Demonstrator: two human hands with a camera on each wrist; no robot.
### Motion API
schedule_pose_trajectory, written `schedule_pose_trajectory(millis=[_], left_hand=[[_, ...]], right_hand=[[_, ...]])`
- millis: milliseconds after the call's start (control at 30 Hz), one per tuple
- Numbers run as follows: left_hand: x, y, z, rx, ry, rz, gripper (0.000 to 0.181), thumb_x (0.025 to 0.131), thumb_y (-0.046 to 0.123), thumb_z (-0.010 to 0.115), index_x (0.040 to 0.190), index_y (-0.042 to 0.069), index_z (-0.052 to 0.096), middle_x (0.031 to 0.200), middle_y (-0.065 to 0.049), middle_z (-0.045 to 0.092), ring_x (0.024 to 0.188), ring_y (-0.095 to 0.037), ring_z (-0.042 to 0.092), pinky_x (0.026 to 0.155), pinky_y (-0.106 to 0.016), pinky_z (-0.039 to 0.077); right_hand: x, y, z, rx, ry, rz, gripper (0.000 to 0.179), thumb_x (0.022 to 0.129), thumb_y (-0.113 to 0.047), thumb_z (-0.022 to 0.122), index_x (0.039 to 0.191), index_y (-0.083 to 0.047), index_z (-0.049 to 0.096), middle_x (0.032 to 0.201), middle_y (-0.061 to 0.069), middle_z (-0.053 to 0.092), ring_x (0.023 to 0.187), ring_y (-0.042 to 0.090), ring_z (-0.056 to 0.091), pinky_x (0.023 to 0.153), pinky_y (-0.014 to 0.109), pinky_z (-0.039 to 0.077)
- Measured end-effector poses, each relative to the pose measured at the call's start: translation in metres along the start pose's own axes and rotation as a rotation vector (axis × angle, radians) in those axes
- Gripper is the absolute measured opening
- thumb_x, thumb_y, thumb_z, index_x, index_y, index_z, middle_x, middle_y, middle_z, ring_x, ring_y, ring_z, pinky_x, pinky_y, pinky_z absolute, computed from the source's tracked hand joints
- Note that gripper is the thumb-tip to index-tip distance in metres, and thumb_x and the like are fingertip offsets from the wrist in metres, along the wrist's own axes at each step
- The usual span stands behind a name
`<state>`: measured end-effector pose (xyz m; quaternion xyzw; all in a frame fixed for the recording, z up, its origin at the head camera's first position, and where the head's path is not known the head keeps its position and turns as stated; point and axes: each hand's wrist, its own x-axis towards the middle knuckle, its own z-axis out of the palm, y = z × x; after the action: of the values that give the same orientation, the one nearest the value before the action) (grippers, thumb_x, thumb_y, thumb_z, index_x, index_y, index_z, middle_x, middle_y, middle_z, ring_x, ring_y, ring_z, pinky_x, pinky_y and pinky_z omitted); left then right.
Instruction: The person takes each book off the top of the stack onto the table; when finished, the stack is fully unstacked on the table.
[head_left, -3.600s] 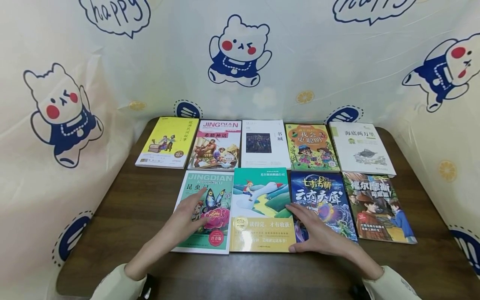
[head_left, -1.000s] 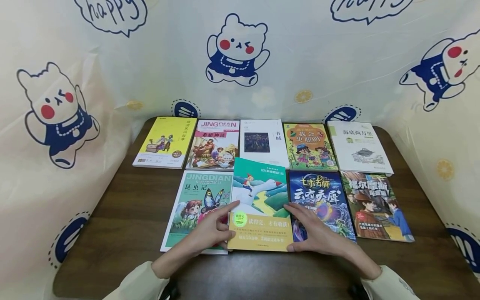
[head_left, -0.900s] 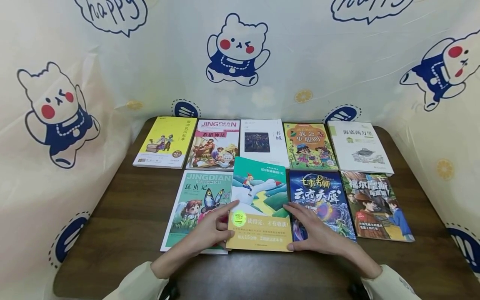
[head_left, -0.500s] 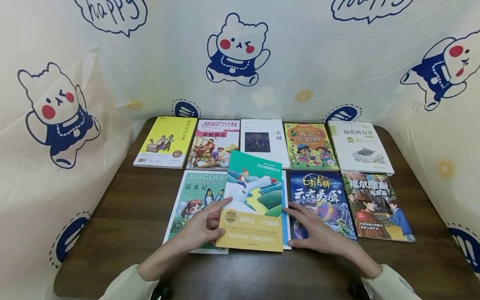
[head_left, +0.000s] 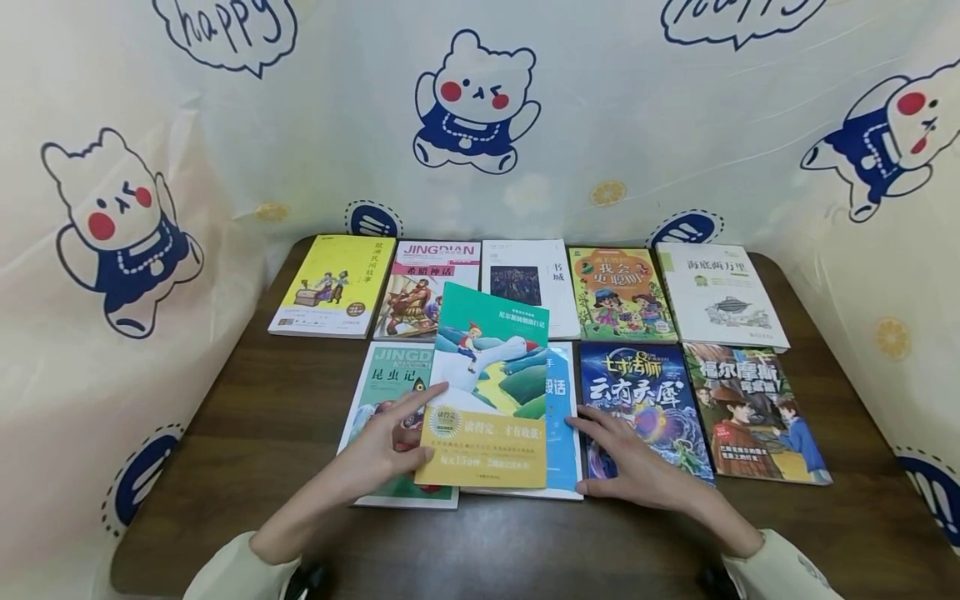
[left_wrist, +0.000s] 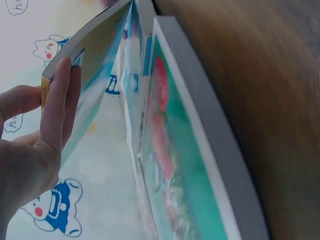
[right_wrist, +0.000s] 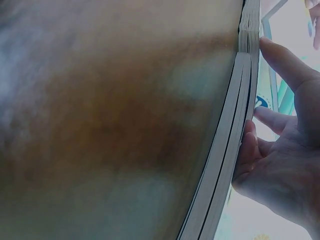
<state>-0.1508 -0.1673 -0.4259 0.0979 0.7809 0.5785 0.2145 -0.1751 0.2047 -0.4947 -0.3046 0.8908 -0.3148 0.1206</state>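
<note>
My left hand (head_left: 375, 450) pinches the left edge of a green-and-yellow paperback book (head_left: 491, 375), whose cover shows a child riding a white goose. In the left wrist view this book (left_wrist: 92, 62) is tilted up, held between thumb and fingers. Beneath it lies a blue-covered book (head_left: 562, 433), mostly hidden. The thumb and fingertips of my right hand (head_left: 633, 462) touch the blue book's right side. Part of a green insect book (head_left: 375, 383) is covered by the left hand and the raised paperback. In the right wrist view, stacked page edges (right_wrist: 227, 150) run beside the right hand.
Right of the blue book lie a dark blue fantasy book (head_left: 637, 383) and a detective book (head_left: 757, 417). A back row holds several books, among them a yellow one (head_left: 337, 283) and a white one (head_left: 723, 292). All rest on a brown wooden table (head_left: 255, 417) before a bear-patterned cloth.
The left hand has moved from over the insect book to the goose book, taken hold of it, lifted it and shifted it left, uncovering the blue book. The right hand has stayed put.
</note>
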Motion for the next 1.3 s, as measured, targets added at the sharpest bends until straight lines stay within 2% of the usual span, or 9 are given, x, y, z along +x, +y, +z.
schedule_pose_trajectory(millis=[67,200,300,500,700,833,1067,1300], left_hand=[[-0.003,0.002,-0.003,0.023,0.027,-0.012,0.078,0.087,-0.002,0.065,0.150,0.033,0.033,0.156,-0.014,0.016,0.106,-0.030,0.064,0.073,-0.033,0.057],[-0.009,0.006,-0.012,0.057,0.060,-0.010,0.079,0.086,-0.003,0.064,0.149,0.033,0.034,0.151,-0.010,0.026,0.104,-0.029,0.063,0.071,-0.032,0.057],[-0.014,0.007,-0.019,0.084,0.089,-0.013,0.079,0.086,-0.003,0.065,0.149,0.033,0.034,0.147,-0.010,0.030,0.099,-0.027,0.063,0.070,-0.032,0.057],[-0.023,0.004,-0.032,0.122,0.130,-0.022,0.080,0.084,-0.004,0.067,0.149,0.030,0.034,0.149,-0.011,0.027,0.104,-0.033,0.063,0.070,-0.032,0.057],[-0.031,0.002,-0.043,0.124,0.140,0.003,0.080,0.084,-0.004,0.067,0.151,0.025,0.032,0.141,-0.015,0.032,0.109,-0.039,0.061,0.072,-0.032,0.057],[-0.038,0.002,-0.051,0.138,0.164,-0.007,0.080,0.085,-0.002,0.068,0.151,0.027,0.032,0.142,-0.016,0.031,0.108,-0.038,0.061,0.070,-0.032,0.057],[-0.050,0.005,-0.067,0.110,0.217,-0.022,0.081,0.087,-0.001,0.066,0.151,0.029,0.029,0.148,-0.017,0.023,0.105,-0.034,0.062,0.064,-0.037,0.057],[-0.063,0.003,-0.083,0.167,0.259,-0.019,0.079,0.090,0.002,0.064,0.154,0.026,0.024,0.147,-0.020,0.023,0.100,-0.030,0.064,0.065,-0.035,0.057]], right_hand=[[0.000,0.000,0.000,0.002,0.000,0.000,0.081,0.082,-0.046,0.073,0.148,-0.016,0.038,0.153,0.017,0.028,0.134,0.047,0.029,0.093,0.067,0.037],[0.000,0.000,0.001,0.000,0.006,-0.008,0.080,0.082,-0.045,0.074,0.147,-0.015,0.039,0.152,0.018,0.029,0.133,0.047,0.030,0.092,0.066,0.038],[0.000,-0.001,0.002,-0.001,0.010,-0.009,0.081,0.081,-0.045,0.074,0.147,-0.015,0.039,0.152,0.018,0.029,0.133,0.047,0.030,0.092,0.065,0.038],[0.000,0.000,0.001,-0.007,0.022,-0.018,0.082,0.079,-0.043,0.076,0.147,-0.015,0.040,0.152,0.018,0.030,0.132,0.047,0.031,0.090,0.066,0.039],[0.000,0.001,0.002,-0.010,0.020,-0.021,0.082,0.080,-0.045,0.075,0.148,-0.015,0.039,0.152,0.017,0.029,0.132,0.047,0.031,0.090,0.066,0.039],[-0.001,0.001,0.002,-0.009,0.019,-0.022,0.082,0.080,-0.046,0.075,0.148,-0.016,0.039,0.152,0.017,0.029,0.132,0.047,0.031,0.090,0.066,0.040],[0.000,0.000,0.002,-0.001,0.021,-0.030,0.082,0.080,-0.042,0.076,0.148,-0.014,0.039,0.152,0.018,0.029,0.133,0.047,0.030,0.091,0.065,0.039],[0.000,0.000,0.001,-0.004,0.022,-0.033,0.081,0.081,-0.042,0.076,0.147,-0.014,0.039,0.152,0.018,0.030,0.132,0.048,0.031,0.090,0.066,0.039]])
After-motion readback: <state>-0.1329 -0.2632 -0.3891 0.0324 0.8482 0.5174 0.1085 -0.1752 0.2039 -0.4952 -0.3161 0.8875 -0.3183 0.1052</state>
